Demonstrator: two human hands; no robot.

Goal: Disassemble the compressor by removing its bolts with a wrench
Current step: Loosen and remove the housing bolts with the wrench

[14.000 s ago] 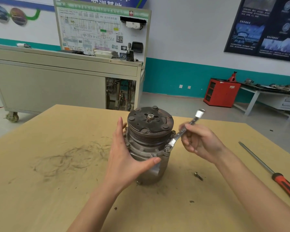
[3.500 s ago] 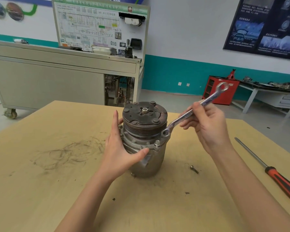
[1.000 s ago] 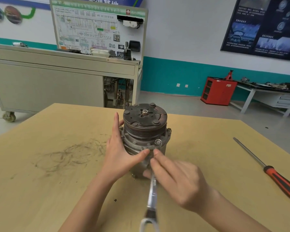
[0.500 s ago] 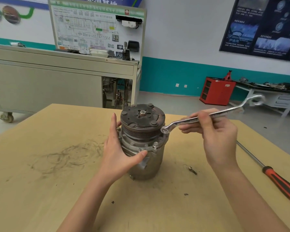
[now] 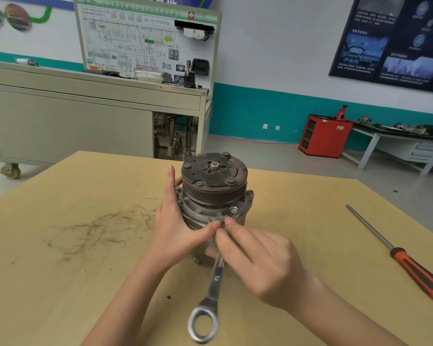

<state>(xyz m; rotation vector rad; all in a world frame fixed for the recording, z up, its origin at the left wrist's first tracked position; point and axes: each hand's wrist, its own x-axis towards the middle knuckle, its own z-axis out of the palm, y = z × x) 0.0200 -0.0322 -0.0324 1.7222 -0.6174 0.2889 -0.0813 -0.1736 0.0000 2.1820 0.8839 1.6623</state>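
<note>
Compressor (image 5: 214,193) upright at centre frame, on our table (image 5: 85,270).
We grip its body with the left hand (image 5: 175,228), thumb across the front; our right hand (image 5: 258,263) pinches the wrench (image 5: 211,295) (ring end toward lower frame).

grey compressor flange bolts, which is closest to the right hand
The shiny silver front bolt, just above the right hand; the others sit farther round.
</note>
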